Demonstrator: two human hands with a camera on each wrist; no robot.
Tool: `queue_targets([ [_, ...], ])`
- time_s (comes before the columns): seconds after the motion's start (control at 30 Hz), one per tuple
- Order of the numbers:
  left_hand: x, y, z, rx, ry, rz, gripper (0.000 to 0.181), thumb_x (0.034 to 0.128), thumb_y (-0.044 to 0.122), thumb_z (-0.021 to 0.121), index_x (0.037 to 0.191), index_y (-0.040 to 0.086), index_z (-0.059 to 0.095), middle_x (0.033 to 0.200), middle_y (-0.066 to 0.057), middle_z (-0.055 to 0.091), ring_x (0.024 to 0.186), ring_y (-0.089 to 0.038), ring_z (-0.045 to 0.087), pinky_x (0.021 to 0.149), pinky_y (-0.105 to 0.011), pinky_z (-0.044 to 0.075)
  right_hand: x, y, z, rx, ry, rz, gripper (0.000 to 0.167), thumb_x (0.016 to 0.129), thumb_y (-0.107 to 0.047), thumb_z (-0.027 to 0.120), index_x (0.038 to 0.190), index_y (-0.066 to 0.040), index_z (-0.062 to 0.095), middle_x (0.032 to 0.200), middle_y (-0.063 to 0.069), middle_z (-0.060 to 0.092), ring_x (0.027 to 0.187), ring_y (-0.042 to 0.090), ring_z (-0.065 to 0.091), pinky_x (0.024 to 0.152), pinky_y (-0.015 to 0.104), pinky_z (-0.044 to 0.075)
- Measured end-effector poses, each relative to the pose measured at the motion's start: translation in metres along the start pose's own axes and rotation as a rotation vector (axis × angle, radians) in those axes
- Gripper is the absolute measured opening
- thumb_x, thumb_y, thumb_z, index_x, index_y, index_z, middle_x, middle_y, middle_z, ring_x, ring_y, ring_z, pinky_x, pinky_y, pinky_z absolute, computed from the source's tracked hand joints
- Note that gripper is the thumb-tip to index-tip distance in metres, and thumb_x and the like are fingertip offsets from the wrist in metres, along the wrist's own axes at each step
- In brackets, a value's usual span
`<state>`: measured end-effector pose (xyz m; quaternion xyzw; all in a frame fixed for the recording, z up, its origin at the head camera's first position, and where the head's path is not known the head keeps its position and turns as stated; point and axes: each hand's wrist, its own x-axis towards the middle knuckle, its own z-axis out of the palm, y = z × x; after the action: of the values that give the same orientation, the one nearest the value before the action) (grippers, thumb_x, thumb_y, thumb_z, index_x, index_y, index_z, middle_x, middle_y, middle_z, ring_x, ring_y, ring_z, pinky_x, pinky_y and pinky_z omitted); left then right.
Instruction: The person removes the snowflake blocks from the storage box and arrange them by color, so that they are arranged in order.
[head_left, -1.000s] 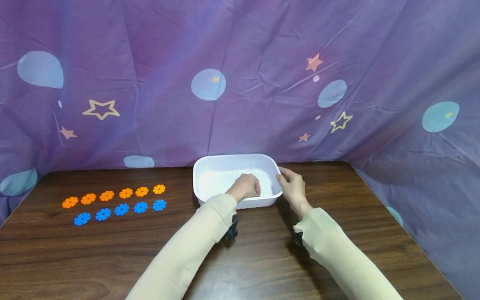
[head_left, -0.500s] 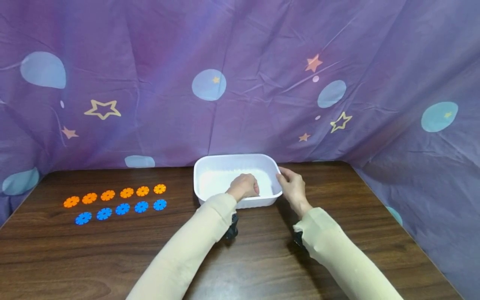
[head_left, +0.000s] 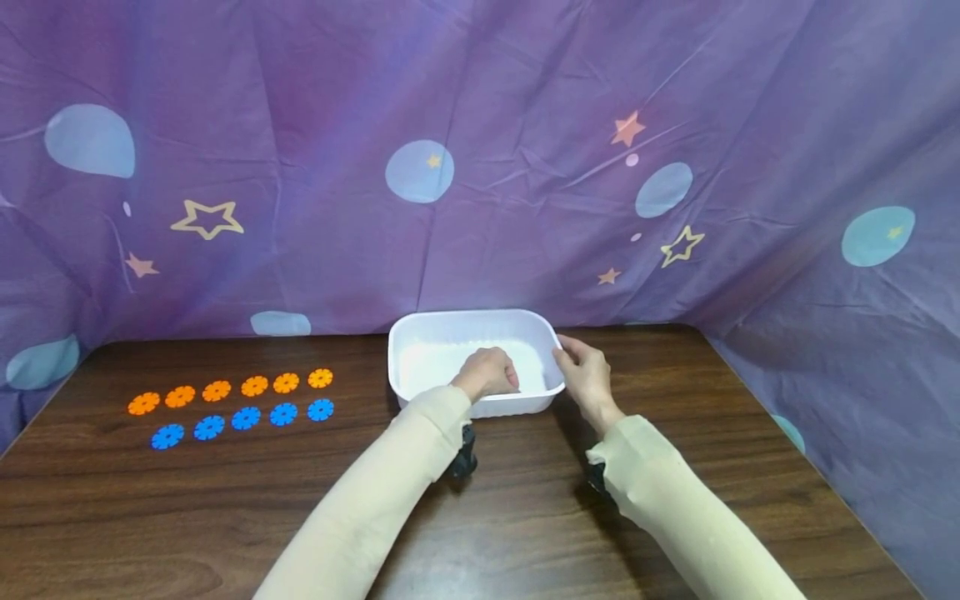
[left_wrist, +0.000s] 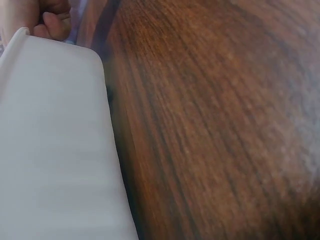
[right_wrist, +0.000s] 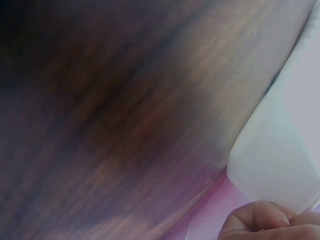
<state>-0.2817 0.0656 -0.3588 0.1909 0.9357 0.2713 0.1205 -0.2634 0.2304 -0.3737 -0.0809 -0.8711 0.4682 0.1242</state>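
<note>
A white plastic tray point(head_left: 405, 329) stands near the back edge of the table. My left hand point(head_left: 487, 371) reaches over its front wall, with the fingers curled down inside; whether they hold something is hidden. At the tray's right end my right hand point(head_left: 587, 375) pinches the wall, thumb on the rim. The left wrist view shows the tray's outer wall point(left_wrist: 55, 125), with fingers point(left_wrist: 55, 25) at its far corner. Low in the right wrist view, fingers point(right_wrist: 260, 217) lie against the tray's corner.
To the left, several orange notched discs point(head_left: 217, 391) lie in a row, and several blue notched discs point(head_left: 246, 418) form a second row before them. A purple curtain point(head_left: 337, 208) with stars hangs behind the brown wooden table point(head_left: 150, 517).
Both hands keep almost the same place at the tray. The whole head view has shifted very slightly. The discs lie as before.
</note>
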Motion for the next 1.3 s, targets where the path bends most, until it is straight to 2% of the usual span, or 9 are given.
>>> queue_targets([
  [0.2,0.0014,-0.0025,-0.0014,-0.054,-0.012,-0.017,0.010,0.0801,0.019,0.073,0.087,0.012,0.074,0.095,-0.003,0.071,0.100,-0.021,0.061,0.099,-0.034,0.044,0.0004,-0.0003,0.0005,0.026,0.001,0.002,0.032,0.093,-0.015,0.055,0.123,-0.005,0.062,0.104,0.021,0.068,0.078,0.024,0.062,0.054,0.014,0.046],
  [0.37,0.0019,-0.0038,-0.0010,-0.077,-0.019,-0.043,0.011,0.0801,0.021,0.073,0.088,0.013,0.075,0.097,-0.002,0.071,0.100,-0.020,0.061,0.099,-0.034,0.044,0.0001,-0.0005,0.0001,0.013,0.002,0.002,0.032,0.093,-0.016,0.055,0.123,-0.005,0.062,0.106,0.019,0.068,0.084,0.022,0.062,0.061,0.013,0.046],
  [0.53,0.0014,-0.0038,-0.0011,-0.112,0.007,-0.045,0.012,0.0783,0.022,0.075,0.086,0.012,0.075,0.094,-0.001,0.071,0.097,-0.019,0.061,0.097,-0.032,0.045,-0.0001,-0.0007,-0.0003,0.002,0.006,0.004,0.033,0.093,-0.017,0.055,0.123,-0.005,0.061,0.107,0.018,0.068,0.086,0.022,0.062,0.064,0.013,0.046],
  [0.67,-0.0001,-0.0039,-0.0023,-0.197,0.041,-0.070,0.017,0.0741,0.022,0.080,0.084,0.011,0.073,0.086,-0.001,0.070,0.084,-0.015,0.059,0.091,-0.030,0.047,-0.0005,-0.0011,0.0003,0.019,-0.002,0.004,0.033,0.093,-0.016,0.055,0.123,-0.004,0.061,0.106,0.020,0.068,0.084,0.024,0.063,0.060,0.014,0.046],
  [0.83,-0.0007,-0.0046,-0.0032,-0.363,0.066,-0.106,0.021,0.0711,0.019,0.082,0.084,0.007,0.071,0.077,0.000,0.065,0.063,-0.008,0.054,0.069,-0.021,0.048,-0.0010,-0.0013,0.0013,0.014,0.001,0.004,0.033,0.093,-0.015,0.055,0.123,-0.004,0.061,0.107,0.019,0.068,0.087,0.023,0.062,0.064,0.013,0.045],
  [0.93,0.0005,-0.0048,-0.0028,-0.435,0.066,-0.124,0.021,0.0715,0.016,0.082,0.085,0.005,0.070,0.073,0.001,0.062,0.058,-0.007,0.053,0.059,-0.017,0.047,-0.0012,-0.0014,0.0018,0.006,-0.002,0.004,0.033,0.093,-0.015,0.055,0.123,-0.004,0.061,0.107,0.019,0.067,0.088,0.022,0.062,0.067,0.014,0.045],
  [1.13,0.0033,-0.0049,-0.0025,-0.534,0.095,-0.137,0.020,0.0719,0.012,0.081,0.086,0.004,0.070,0.069,-0.001,0.063,0.055,-0.007,0.055,0.055,-0.016,0.049,-0.0008,-0.0019,0.0017,0.009,-0.004,0.010,0.033,0.093,-0.016,0.055,0.124,-0.004,0.060,0.108,0.019,0.067,0.088,0.022,0.063,0.065,0.013,0.046],
  [1.3,0.0034,-0.0052,-0.0048,-0.633,0.117,-0.142,0.019,0.0738,0.009,0.079,0.089,0.001,0.070,0.066,0.001,0.060,0.054,-0.006,0.055,0.057,-0.018,0.051,-0.0010,-0.0020,-0.0002,0.020,0.005,0.017,0.034,0.093,-0.016,0.055,0.124,-0.004,0.061,0.102,0.021,0.068,0.076,0.022,0.062,0.054,0.014,0.046],
])
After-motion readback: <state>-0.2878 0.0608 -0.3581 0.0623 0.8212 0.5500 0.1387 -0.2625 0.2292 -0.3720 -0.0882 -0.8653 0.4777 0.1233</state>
